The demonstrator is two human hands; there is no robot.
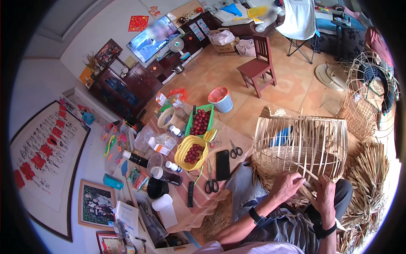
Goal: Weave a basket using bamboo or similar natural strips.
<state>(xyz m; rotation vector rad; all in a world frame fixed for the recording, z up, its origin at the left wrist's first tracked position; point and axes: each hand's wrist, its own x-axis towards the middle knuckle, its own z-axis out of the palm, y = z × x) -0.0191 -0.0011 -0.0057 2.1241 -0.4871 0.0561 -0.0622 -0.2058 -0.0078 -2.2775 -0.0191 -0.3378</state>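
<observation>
A half-woven basket (301,146) of pale bamboo strips sits on the person's lap, its upright ribs rising open toward the room; the left hand (286,185) is closed round a strip (308,172) low on the near wall, fingers curled over it; the right hand (325,195) lies just beside it, fingers pinched on the same band of weaving at the basket's base, though what exactly it grips I cannot tell; both wrists wear dark bands. Loose strips (370,173) lie heaped on the floor to the right, touching the basket's side. To the left stands a low table (198,203) under a striped cloth; on it a black phone (223,165), small scissors (235,150) just beyond it, larger scissors (210,180) near its left edge, a yellow basket (186,148) of red fruit and a green tray (210,111) of more fruit behind. Farther off on the tiled floor are a wooden chair (259,67), a small bin (220,100), and a second unfinished basket (359,112) at the right.
</observation>
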